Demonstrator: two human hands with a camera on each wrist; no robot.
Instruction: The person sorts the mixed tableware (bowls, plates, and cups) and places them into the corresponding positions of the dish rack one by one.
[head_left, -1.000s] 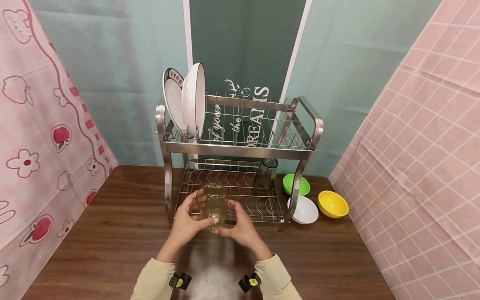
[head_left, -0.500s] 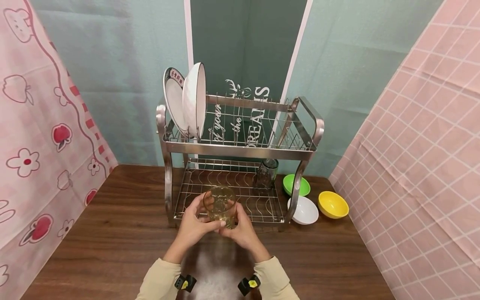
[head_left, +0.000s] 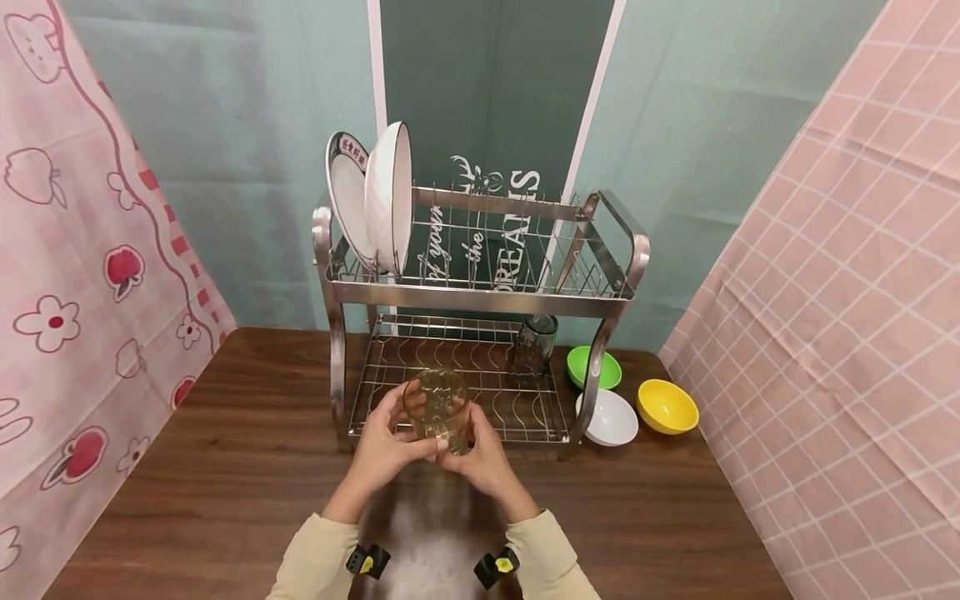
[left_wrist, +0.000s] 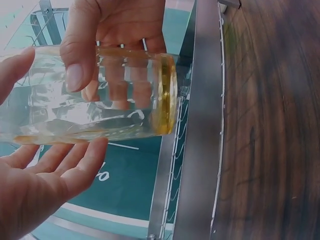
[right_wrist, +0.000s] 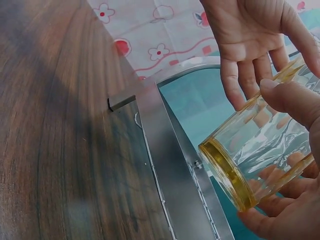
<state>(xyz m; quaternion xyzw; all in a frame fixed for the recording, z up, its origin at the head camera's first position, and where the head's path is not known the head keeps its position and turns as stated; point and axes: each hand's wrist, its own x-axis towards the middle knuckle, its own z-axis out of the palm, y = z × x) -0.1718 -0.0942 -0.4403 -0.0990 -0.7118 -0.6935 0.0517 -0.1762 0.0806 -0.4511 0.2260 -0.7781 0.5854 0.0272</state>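
Both hands hold a clear yellowish drinking glass (head_left: 438,392) in front of the rack, its mouth up and tilted toward me. The left hand (head_left: 375,450) grips it from the left, fingers around the side and thumb across the near face. From the other side the right hand (head_left: 491,458) grips it, thumb low on the front. In the left wrist view the glass (left_wrist: 135,120) shows its thick yellow base, with left-hand fingers along one side. The right wrist view has right-hand fingers behind the glass (right_wrist: 230,170), partly seen through it.
A two-tier metal dish rack (head_left: 480,300) stands on the wooden table (head_left: 225,467). Its upper tier bears a plate (head_left: 347,196) and a white bowl (head_left: 386,200); a dark glass (head_left: 534,346) stands below. Green (head_left: 594,368), white (head_left: 611,418) and yellow (head_left: 667,407) bowls sit at right.
The glass has shifted slightly right with both hands and tipped so its mouth faces me more. Over the last half second it has barely moved. Rack and bowls stay put.
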